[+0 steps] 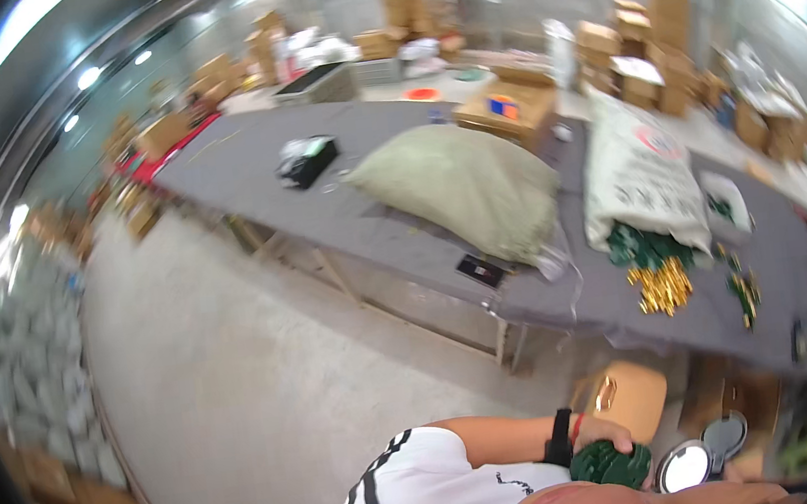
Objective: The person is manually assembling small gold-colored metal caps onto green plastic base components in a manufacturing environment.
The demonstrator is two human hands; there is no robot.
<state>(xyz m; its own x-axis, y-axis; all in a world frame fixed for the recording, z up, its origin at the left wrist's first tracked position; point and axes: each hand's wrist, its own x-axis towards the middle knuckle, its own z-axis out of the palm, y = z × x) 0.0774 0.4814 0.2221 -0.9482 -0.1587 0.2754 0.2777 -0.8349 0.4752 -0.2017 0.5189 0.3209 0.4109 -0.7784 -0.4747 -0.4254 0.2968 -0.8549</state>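
My left hand (602,432) is closed over a bunch of dark green pieces (611,465), low in front of my body. A black band and a red string circle that wrist. Right beside it is an open round case (687,467), with a bright white disc in one half and a grey disc in the other. Only a small part of my right hand (747,467) shows, at the case's edge; its fingers are mostly hidden. On the table (391,233), similar green pieces (639,245) spill from a white woven sack (639,163), beside a pile of gold pieces (665,285).
A tan stool (633,395) stands beside my left hand, near a cardboard box (729,403). A bulging pale green sack (466,184), a phone (479,271), a carton (512,108) and a black box (310,163) lie on the table. Grey bundles (28,348) are stacked far left.
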